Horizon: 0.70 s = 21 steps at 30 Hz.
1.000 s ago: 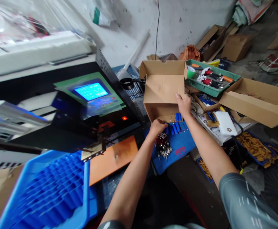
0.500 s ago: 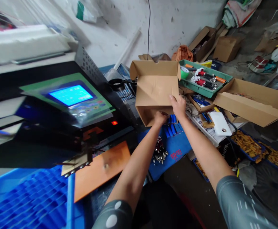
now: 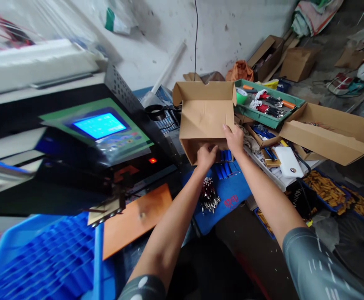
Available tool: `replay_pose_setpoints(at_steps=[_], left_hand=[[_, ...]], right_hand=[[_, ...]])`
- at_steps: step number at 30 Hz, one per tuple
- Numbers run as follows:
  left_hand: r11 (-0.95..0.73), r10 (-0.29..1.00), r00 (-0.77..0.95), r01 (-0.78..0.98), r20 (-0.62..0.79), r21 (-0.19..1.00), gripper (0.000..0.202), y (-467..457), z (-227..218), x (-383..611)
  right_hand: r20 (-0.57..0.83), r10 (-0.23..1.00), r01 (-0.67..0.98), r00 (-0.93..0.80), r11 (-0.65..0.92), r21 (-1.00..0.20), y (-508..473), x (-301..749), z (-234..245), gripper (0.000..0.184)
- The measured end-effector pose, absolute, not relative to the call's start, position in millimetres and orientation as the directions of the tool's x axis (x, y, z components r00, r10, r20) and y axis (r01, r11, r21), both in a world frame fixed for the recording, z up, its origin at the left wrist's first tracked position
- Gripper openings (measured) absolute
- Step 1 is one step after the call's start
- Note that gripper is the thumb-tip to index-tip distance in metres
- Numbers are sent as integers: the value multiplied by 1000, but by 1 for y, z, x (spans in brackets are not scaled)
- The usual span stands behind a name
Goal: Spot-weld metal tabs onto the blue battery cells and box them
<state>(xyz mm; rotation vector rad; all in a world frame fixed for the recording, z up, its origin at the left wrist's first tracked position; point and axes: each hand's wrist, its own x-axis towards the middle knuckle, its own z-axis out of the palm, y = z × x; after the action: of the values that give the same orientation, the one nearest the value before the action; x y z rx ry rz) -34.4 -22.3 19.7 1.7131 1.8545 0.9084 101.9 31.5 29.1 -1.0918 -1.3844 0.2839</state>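
Observation:
A cardboard box [image 3: 207,118] with its lid raised stands tilted towards me, its opening facing my body. My right hand [image 3: 234,138] grips its right side, the thumb lying on the inner face of the lid. My left hand [image 3: 206,156] is at the box's opening with its fingers curled; what they hold, if anything, is hidden. Blue cylinders [image 3: 224,170] lie in a row on a blue cloth [image 3: 215,218], some of them close by the box. Nearer to me on the cloth is a bundle of red and black wires with metal ends [image 3: 210,200].
On the left stands a machine with a lit blue screen [image 3: 100,125], an orange board [image 3: 138,216] and a blue crate of blue cylinders [image 3: 99,258]. To the right are a green tray [image 3: 265,116] of wires, an open carton [image 3: 328,133], a white power bank [image 3: 288,161] and bins of yellow pieces [image 3: 322,189].
My left hand has drawn slightly left within the box opening, and more of its fingers shows. The right hand keeps its grip on the box. The view has shifted a little.

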Motion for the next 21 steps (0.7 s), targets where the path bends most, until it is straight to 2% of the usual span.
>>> replay_pose_setpoints(at_steps=[3,6,8,12,16,21], left_hand=[[-1,992,-79,779,100,627,26,-48,30,-42],[47,997,-7,869,-83,492,25,-73,28,-41],[79,985,0,894,-175,442,31,-82,22,-39],[121,975,-15,871,-222,476,44,-82,9,-39],[135,965,-6,870,-264,474,40,-75,9,-40],[131,954,3,895,-301,426,46,-77,13,-35]], right_hand=[[638,729,425,248,510,-748,33,102,28,40],[643,723,431,255,510,-745,34,102,26,41],[643,721,435,258,507,-744,35,102,25,40],[646,717,436,264,509,-743,35,100,24,40],[649,711,427,270,516,-743,35,100,25,42],[640,721,421,264,511,-749,33,100,28,40]])
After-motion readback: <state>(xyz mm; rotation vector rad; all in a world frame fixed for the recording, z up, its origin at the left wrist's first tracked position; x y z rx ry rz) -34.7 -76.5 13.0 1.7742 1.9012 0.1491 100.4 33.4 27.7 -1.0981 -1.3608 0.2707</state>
